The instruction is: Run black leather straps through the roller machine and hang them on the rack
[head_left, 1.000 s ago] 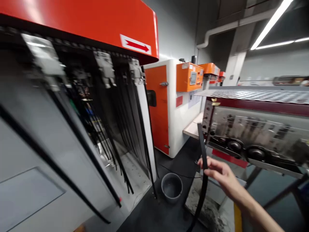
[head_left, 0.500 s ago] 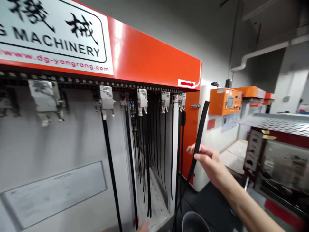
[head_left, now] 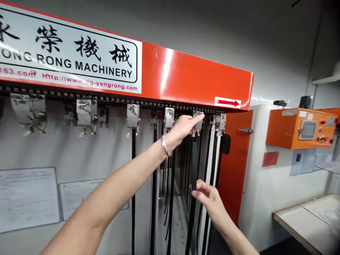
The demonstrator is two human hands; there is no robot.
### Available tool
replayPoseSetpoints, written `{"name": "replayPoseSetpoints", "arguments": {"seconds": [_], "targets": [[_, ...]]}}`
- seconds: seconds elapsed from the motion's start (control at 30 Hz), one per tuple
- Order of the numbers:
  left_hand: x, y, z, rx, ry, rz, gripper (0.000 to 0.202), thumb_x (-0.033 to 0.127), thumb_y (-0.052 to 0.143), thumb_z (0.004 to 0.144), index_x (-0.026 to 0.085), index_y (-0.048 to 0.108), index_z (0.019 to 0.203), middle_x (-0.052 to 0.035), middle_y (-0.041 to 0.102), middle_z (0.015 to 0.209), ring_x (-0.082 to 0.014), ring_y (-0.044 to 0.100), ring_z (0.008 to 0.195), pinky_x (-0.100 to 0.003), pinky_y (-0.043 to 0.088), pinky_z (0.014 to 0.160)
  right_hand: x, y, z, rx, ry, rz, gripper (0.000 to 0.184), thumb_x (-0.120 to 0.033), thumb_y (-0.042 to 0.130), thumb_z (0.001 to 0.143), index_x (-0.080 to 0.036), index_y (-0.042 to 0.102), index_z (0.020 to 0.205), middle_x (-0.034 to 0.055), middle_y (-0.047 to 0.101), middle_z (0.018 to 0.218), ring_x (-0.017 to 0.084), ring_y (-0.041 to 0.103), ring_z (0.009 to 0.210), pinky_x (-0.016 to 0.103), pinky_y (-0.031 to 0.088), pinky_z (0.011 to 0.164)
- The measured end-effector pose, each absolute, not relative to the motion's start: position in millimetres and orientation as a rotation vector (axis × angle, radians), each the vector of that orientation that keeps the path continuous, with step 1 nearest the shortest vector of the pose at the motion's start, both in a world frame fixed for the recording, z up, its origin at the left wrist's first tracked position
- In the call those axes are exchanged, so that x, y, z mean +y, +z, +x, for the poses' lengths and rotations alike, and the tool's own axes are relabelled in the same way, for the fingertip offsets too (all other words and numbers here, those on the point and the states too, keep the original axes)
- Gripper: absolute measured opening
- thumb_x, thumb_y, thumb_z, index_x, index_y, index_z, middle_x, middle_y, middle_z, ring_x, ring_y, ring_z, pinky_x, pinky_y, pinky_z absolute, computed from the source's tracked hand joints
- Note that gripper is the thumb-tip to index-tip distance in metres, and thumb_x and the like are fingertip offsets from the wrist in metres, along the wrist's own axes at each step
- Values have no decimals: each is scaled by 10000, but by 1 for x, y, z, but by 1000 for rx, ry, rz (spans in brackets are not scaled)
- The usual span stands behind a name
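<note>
Right hand [head_left: 208, 200] is clamping a black rubber strip [head_left: 194, 163] between thumb and fingers; open left hand [head_left: 180, 129] is touching a metal hanging clip [head_left: 198, 118].

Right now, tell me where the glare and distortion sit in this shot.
In the head view, glare streaks the orange header; wide-lens distortion bows the white sign and stretches the left forearm; the right hand and black strip look sharp.

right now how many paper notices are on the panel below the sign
2: one notice at far left, a second notice beside it, partly behind the left forearm
</note>
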State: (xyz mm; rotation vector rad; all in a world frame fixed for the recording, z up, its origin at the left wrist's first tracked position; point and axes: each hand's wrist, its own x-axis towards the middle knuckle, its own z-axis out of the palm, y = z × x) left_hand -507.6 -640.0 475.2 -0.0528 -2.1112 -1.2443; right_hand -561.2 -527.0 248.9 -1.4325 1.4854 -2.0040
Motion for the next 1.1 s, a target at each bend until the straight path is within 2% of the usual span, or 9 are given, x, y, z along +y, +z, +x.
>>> {"name": "replayPoseSetpoints", "arguments": {"seconds": [0.07,0.2,0.33,0.57,0.83,0.9,1.0,1.1], "targets": [[-642,483,-518,-2131,-1257,-41,384,454,552,865,128,625,676,-72,682,690,-135,651,600,-309,525,621,-530,252,-568,1453,-1998,-1444,189,-300,630,813,-198,516,701,-4,480,817,172,455,822,281,335,752],[-640,488,-520,-2115,-1265,-51,377,372,503,900,119,606,639,-76,685,623,-139,637,508,-288,509,520,-537,259,-579,1423,-1982,-1470,182,-305,626,819,-195,539,703,-3,501,809,165,458,797,279,346,748],[-639,488,-521,-2109,-1251,-13,370,377,511,897,108,614,664,-83,702,620,-141,655,519,-275,520,533,-543,269,-588,1402,-1994,-1482,175,-313,627,830,-194,560,719,2,528,822,168,478,813,279,361,757],[-640,485,-524,-2125,-1189,-6,437,500,522,865,117,644,694,-77,726,639,-125,652,531,-241,484,541,-554,284,-602,1360,-2008,-1459,181,-319,648,814,-191,572,710,1,549,799,165,491,804,281,365,754],[-637,485,-522,-2139,-1175,18,436,515,518,860,121,646,726,-78,727,715,-125,651,585,-260,506,607,-557,290,-602,1346,-2015,-1402,225,-346,669,780,-196,536,678,-6,529,737,169,496,777,289,362,727],[-638,481,-522,-2138,-1171,5,446,532,502,862,120,645,766,-90,727,777,-145,668,655,-294,527,674,-558,291,-602,1353,-2028,-1393,233,-360,678,769,-192,547,675,-8,541,725,163,498,757,287,364,721],[-637,466,-520,-2110,-1113,-9,433,534,530,849,130,633,967,-118,718,1028,-208,675,953,-376,524,892,-562,291,-603,1377,-2045,-1367,234,-362,682,771,-191,555,677,-17,543,706,148,501,729,277,369,714],[-634,436,-509,-1999,-1055,62,570,517,594,820,193,485,1276,-128,547,1392,-244,510,1292,-436,391,1119,-561,291,-602,1399,-2048,-1348,230,-392,689,780,-192,587,726,1,590,771,170,553,797,284,409,767]]}}
